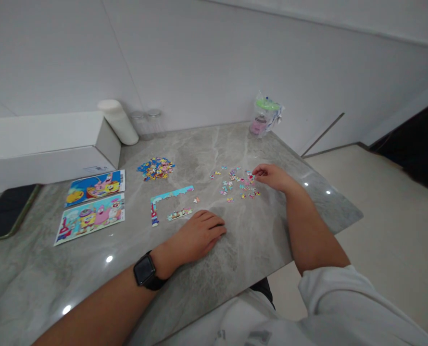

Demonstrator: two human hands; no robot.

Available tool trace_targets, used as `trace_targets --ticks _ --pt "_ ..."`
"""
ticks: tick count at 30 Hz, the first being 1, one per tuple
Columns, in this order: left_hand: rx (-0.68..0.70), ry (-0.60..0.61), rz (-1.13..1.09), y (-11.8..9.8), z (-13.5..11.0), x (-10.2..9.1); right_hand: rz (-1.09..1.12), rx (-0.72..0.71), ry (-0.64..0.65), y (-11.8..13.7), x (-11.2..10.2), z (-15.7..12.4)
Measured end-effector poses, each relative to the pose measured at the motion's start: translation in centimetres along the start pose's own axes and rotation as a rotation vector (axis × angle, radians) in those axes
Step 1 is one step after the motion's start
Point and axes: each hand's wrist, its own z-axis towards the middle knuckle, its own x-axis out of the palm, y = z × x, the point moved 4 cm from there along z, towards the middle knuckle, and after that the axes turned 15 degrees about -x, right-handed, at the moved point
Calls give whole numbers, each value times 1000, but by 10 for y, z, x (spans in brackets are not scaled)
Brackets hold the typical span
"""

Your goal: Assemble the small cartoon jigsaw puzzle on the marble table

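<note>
1. Blue along its top, one L-shaped puzzle border [172,193] is lying on the grey table [250,230], beyond our left hand [195,235]; one short joined strip [180,214] and one lone piece [196,200] are sitting nearby.
2. Our left hand is resting slack, seemingly holding nothing; well apart, our right hand [271,176] is reaching the scattered pieces [227,183], fingertips nearly meeting — whether they're pinching one, we can't tell.
3. We're risking a broken strip — our left hand, sliding forward, could knock it apart.
4. We're counting one heap [156,168], two picture cards [94,188], two clear containers [155,122].
</note>
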Motion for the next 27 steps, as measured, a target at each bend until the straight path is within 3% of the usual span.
trace_targets --ticks 3,5,10,14,19,23,27 --pt "-11 -13 -10 -1 1 -2 275 -41 -79 23 12 4" --pt "-93 -77 -7 3 2 -10 413 -63 -134 43 21 7" --pt "-464 -399 -166 31 -2 -61 581 -173 -216 110 46 20" --pt "-712 -475 -428 55 -25 -88 701 -267 -162 167 77 24" --pt "-926 -518 -697 68 -62 -77 824 -292 -130 206 135 18" --pt "-921 -536 -900 71 -74 -60 885 -299 -166 215 172 15" --pt "-893 -518 -937 77 -74 -52 860 -337 -176 214 188 11"
